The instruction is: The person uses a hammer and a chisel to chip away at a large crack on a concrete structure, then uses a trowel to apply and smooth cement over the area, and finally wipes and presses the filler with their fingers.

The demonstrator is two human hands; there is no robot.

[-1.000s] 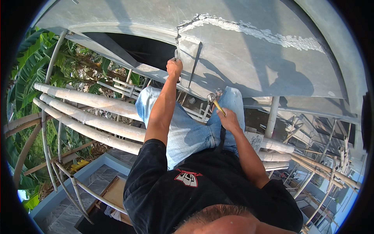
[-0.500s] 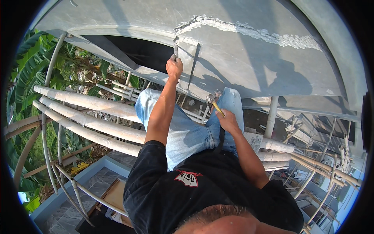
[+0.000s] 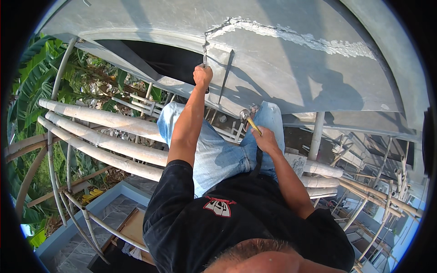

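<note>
So I'm gripping a chisel (image 3: 205, 60) with my left fingers (image 3: 200, 70) closed round it, right where the crack (image 3: 282, 32) is meeting the dark opening (image 3: 175, 59)'s edge, while my right fingers (image 3: 261, 132), also closed, are holding a hammer (image 3: 250, 120) by my right knee (image 3: 271, 109), open space between both tools.

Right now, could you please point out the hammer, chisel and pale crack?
Hammer (image 3: 253, 125), head view: on its yellow handle.
Chisel (image 3: 205, 60), head view: on its exposed shaft.
Pale crack (image 3: 291, 35), head view: on its middle stretch.
</note>
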